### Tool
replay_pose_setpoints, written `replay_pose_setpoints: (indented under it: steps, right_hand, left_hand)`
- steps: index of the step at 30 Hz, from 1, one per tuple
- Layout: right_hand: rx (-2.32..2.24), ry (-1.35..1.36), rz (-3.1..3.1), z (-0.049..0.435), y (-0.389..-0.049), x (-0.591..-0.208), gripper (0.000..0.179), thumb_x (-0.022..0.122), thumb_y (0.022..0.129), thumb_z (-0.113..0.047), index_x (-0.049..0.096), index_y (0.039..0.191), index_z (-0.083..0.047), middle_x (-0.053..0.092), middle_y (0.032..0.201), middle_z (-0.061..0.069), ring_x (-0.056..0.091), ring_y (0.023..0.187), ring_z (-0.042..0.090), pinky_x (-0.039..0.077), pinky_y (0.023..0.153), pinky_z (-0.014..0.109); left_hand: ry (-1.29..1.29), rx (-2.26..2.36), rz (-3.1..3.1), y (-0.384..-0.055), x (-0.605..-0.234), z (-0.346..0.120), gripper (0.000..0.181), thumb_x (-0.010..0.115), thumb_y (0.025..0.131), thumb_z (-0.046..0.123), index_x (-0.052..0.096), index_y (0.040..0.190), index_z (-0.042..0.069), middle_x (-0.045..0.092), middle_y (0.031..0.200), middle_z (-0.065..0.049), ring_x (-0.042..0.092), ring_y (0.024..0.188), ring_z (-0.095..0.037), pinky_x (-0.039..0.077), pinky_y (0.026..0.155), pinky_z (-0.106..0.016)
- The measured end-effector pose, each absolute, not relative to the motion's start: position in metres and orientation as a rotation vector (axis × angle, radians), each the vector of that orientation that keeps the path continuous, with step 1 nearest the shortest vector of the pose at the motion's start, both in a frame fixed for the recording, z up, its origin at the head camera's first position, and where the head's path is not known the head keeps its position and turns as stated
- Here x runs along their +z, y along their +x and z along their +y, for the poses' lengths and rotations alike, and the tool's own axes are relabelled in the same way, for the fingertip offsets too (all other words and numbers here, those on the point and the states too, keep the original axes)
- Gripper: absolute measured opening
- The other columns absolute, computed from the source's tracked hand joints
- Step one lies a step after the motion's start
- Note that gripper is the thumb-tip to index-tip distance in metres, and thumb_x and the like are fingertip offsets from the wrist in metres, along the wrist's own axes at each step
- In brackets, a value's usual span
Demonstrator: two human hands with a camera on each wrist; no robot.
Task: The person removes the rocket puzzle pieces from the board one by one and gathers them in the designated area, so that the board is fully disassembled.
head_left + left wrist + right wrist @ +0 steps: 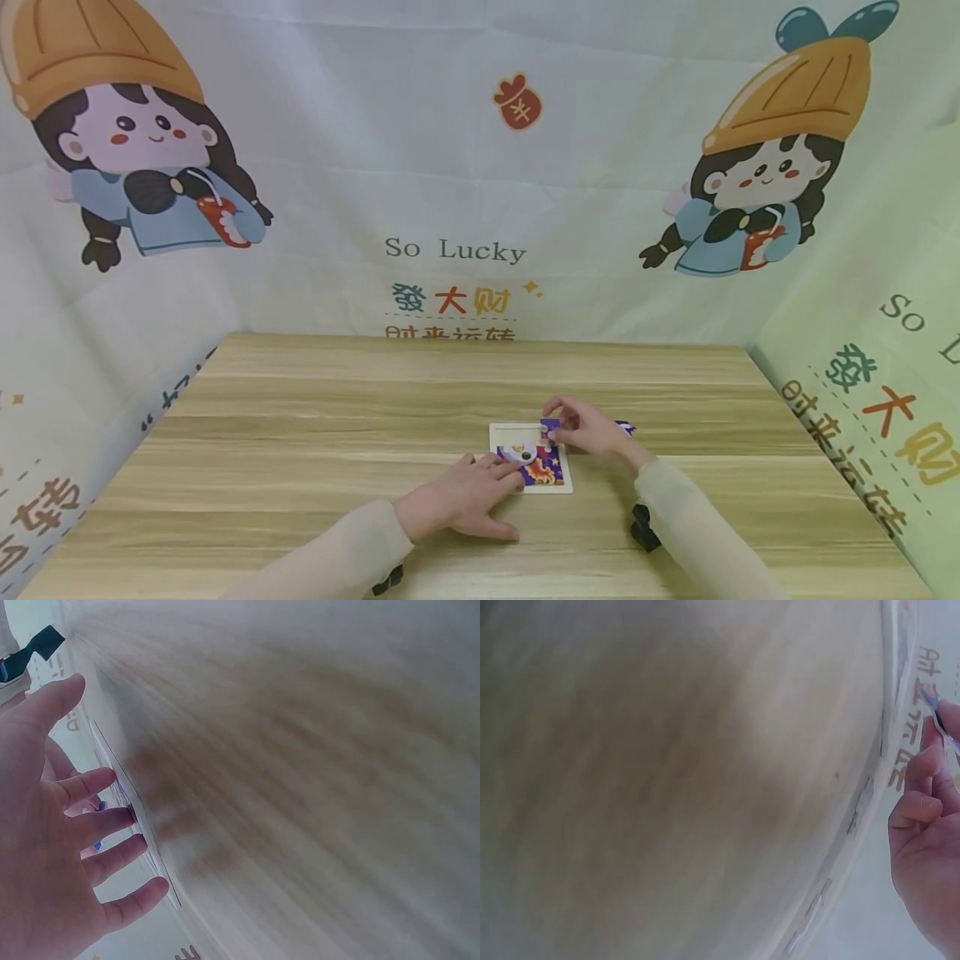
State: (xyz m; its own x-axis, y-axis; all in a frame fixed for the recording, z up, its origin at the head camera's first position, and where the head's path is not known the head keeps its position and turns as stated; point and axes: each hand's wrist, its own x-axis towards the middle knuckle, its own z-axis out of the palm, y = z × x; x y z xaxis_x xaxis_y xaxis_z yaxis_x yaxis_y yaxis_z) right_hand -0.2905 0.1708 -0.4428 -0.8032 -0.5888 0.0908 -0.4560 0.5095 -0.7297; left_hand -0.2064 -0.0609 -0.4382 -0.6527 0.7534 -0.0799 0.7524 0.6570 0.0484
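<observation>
A white-framed jigsaw puzzle board lies on the table, its lower part filled with a purple, orange and white picture. Its upper left part shows a pale bare base. My left hand rests its spread, straight fingers on the board's lower left; in the left wrist view the fingertips lie along its edge. Between thumb and fingers, my right hand pinches a purple puzzle piece at the board's upper right corner. That piece appears tilted in the right wrist view.
Partly hidden behind the right wrist, a purple and white piece lies on the wooden table. Flat pieces show edge-on in the right wrist view. A printed cloth hangs around the table's back and sides.
</observation>
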Motion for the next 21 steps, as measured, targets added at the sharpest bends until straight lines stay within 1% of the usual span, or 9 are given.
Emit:
replay_pose_setpoints:
  steps: [7,12,14,18,21]
  right_hand:
    - [-1.335,-0.82,2.444,0.182,-0.29,-0.437,0.031,0.06,0.08,-0.002,0.049,0.109,0.001,0.053,0.075,0.007,0.053,0.067,0.024,0.045,0.059,0.031]
    - [-1.366,-0.798,2.442,0.194,-0.291,-0.435,0.028,0.06,0.08,-0.001,0.051,0.107,0.001,0.054,0.076,0.008,0.053,0.069,0.023,0.046,0.059,0.031]
    - [-1.378,-0.795,2.443,0.199,-0.289,-0.43,0.027,0.059,0.08,0.001,0.051,0.106,0.003,0.054,0.077,0.01,0.053,0.07,0.026,0.046,0.059,0.033]
    - [-1.388,-0.791,2.462,0.21,-0.287,-0.429,0.026,0.059,0.08,0.003,0.051,0.105,0.006,0.054,0.077,0.011,0.053,0.07,0.027,0.045,0.06,0.032]
    - [-1.386,-0.786,2.486,0.22,-0.287,-0.432,0.028,0.059,0.079,0.001,0.051,0.105,0.005,0.054,0.076,0.008,0.053,0.068,0.023,0.045,0.059,0.03]
  left_hand:
    - [1.266,0.007,2.772,-0.206,-0.438,-0.06,0.061,0.048,0.076,0.064,0.047,0.119,0.021,0.036,0.136,-0.004,0.035,0.12,-0.027,0.032,0.091,-0.048]
    - [1.252,-0.007,2.771,-0.206,-0.437,-0.06,0.062,0.048,0.076,0.064,0.047,0.12,0.021,0.036,0.136,-0.004,0.034,0.12,-0.026,0.032,0.092,-0.047]
    - [1.256,-0.008,2.774,-0.205,-0.437,-0.06,0.062,0.048,0.076,0.064,0.047,0.119,0.021,0.036,0.136,-0.003,0.035,0.12,-0.026,0.032,0.092,-0.047]
    - [1.259,-0.011,2.778,-0.205,-0.436,-0.06,0.062,0.048,0.076,0.065,0.047,0.119,0.021,0.036,0.136,-0.003,0.035,0.12,-0.026,0.032,0.091,-0.048]
    - [1.256,-0.017,2.78,-0.205,-0.436,-0.06,0.063,0.047,0.076,0.065,0.046,0.12,0.021,0.036,0.136,-0.003,0.035,0.12,-0.026,0.032,0.091,-0.048]
